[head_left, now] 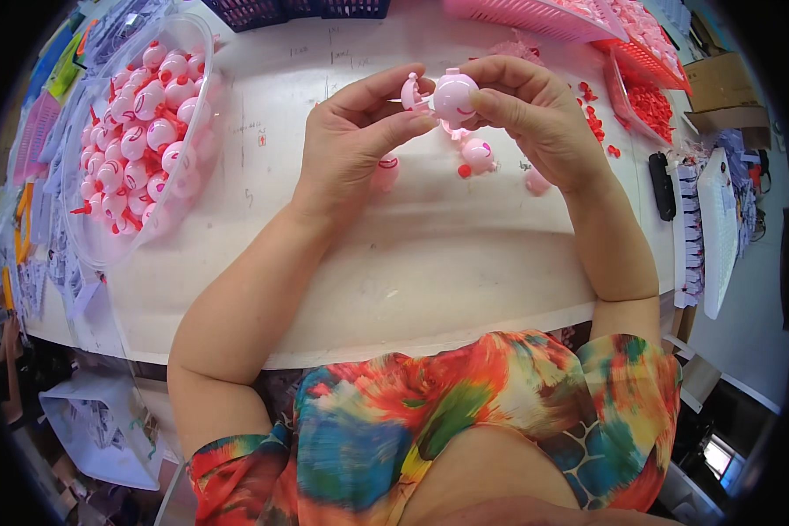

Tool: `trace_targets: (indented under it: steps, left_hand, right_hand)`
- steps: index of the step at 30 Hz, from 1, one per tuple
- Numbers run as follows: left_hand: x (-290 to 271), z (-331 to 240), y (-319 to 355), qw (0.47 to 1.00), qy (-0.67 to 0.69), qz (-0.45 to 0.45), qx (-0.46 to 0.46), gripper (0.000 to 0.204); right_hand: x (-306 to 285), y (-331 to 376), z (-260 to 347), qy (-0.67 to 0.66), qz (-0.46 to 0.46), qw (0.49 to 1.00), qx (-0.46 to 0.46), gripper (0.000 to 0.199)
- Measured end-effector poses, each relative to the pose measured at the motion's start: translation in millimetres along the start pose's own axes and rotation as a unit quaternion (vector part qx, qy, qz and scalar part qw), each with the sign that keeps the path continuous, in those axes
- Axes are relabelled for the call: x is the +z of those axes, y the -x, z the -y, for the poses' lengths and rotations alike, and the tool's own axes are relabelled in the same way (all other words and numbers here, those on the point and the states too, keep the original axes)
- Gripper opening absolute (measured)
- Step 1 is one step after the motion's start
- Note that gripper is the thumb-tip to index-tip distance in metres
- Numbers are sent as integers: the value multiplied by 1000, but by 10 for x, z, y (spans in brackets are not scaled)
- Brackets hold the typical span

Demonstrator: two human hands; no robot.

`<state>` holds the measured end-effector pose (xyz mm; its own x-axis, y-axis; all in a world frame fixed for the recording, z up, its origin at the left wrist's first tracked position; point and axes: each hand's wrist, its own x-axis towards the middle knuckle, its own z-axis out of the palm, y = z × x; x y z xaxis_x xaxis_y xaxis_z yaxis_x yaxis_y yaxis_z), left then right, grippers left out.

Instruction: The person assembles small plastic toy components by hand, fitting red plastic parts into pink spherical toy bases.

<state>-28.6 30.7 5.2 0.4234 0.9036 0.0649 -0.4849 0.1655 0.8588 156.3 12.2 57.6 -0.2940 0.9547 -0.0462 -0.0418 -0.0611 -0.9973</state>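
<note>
My left hand (359, 131) pinches a small curved pink plastic piece (410, 91) between thumb and fingers. Close beside it, my right hand (535, 114) grips a glossy pink plastic ball (455, 95) with a stub on top and a dark pink curved mark. The two parts are held up over the white table (394, 272). Below them lies another pink ball (477, 154) with a red piece at its side. One more pink ball (384, 174) is partly behind my left hand, and a further pink part (537, 181) sits by my right wrist.
At the left stands a transparent tub (203, 114) heaped with pink balls bearing red parts. Red baskets (622, 98) of small red and pink pieces are at the far right, with loose red bits (594, 123) nearby. A navy basket (298, 10) and a pink basket (535, 19) line the back.
</note>
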Motion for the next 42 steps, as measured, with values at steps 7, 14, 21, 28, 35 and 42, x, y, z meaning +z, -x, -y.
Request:
trace_targets:
  steps: [7,14,21,28,35,42]
  left_hand:
    - [14,-12,20,1000,1,24,-5,44]
    - [5,-33,28,998,-53,18,-30,49]
    - [6,-52,28,997,-60,16,-41,50]
    - [30,11,6,999,-42,13,2,40]
    - [21,-92,26,990,-125,18,-63,45]
    - [10,-97,7,985,-159,27,-55,43]
  right_hand:
    - [14,17,-33,-6,11,1000,11,30]
    - [19,17,-45,0,16,1000,22,28]
    - [25,23,-69,-21,15,999,29,29]
    - [74,46,-73,17,4,1000,9,31]
    - [7,40,-48,13,42,997,63,29]
    - [-11,16,-105,16,8,997,70,26]
